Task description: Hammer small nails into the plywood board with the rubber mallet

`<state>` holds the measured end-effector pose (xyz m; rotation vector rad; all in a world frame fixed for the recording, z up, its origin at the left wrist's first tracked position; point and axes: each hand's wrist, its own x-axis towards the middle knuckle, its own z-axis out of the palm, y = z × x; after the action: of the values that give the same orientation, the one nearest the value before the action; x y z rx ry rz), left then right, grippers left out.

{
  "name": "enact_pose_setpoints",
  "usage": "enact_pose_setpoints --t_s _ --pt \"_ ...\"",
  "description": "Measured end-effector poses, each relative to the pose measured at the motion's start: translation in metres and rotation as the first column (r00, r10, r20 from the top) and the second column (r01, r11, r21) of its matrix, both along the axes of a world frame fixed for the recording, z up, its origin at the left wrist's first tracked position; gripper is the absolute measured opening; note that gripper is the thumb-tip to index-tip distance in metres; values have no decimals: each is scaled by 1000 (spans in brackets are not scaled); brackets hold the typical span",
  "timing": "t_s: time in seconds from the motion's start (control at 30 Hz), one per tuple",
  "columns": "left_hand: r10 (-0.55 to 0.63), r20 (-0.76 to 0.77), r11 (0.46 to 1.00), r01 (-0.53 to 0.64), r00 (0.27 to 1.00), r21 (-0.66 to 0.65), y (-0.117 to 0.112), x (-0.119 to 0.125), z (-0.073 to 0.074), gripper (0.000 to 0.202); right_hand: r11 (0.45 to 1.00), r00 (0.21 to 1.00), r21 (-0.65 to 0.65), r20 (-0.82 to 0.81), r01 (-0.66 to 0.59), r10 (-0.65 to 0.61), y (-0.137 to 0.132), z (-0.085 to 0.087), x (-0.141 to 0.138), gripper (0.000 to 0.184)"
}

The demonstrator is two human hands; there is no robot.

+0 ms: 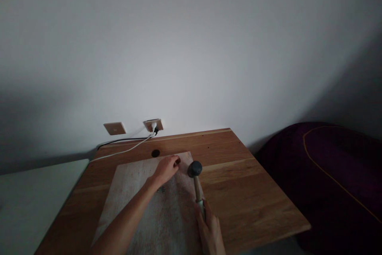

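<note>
A mallet (197, 188) is gripped by the right hand (210, 227), its handle wrapped by the fingers and its dark head raised toward the wall (191, 68), at the right edge of a pale, worn board (167, 215). Part of the handle is hidden by the palm, and whether the head is rested on the board or held just above it cannot be told. The left hand (167, 167) is placed over the board's far right corner area, its fingers curled; whether anything is pinched between them cannot be made out. A dark mark (161, 189) beside the left wrist is too small to be read. The board, laid on a wooden table (253, 191), is partly covered by the left forearm and cut off at the bottom edge. Behind, a white plug (154, 125) is fitted in a wall socket (148, 127). At right, a purple object (337, 167) is lost in shadow and cropped.
</note>
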<state>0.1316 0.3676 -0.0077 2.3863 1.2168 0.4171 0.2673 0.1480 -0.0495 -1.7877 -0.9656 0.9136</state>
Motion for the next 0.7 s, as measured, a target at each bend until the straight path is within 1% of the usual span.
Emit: enact_pose_setpoints --t_s 0.13,0.3,0.5,0.57,0.63,0.7 --pt "5 -5 1000 -5 1000 11 0 0 -1 20 1000 1000 22 -15 -18 18 1 -2 -1 91" --pt "10 -13 1000 -10 1000 28 -1 0 -1 21 1000 1000 11 -9 25 -25 1 -6 -2 88" --pt "11 -14 1000 -10 1000 23 -2 1 -2 22 999 998 10 -30 54 -53 0 -9 -1 94" --pt "8 -8 1000 -8 1000 23 -3 1 -2 23 999 998 -10 -49 39 -40 0 -10 -1 96" --pt "5 4 1000 -5 1000 19 -4 1 -2 28 999 998 -34 -52 22 -24 0 -10 -1 98" --pt "9 20 1000 -9 1000 14 -5 -1 -3 38 999 999 -34 -37 24 -25 1 -11 -1 95"
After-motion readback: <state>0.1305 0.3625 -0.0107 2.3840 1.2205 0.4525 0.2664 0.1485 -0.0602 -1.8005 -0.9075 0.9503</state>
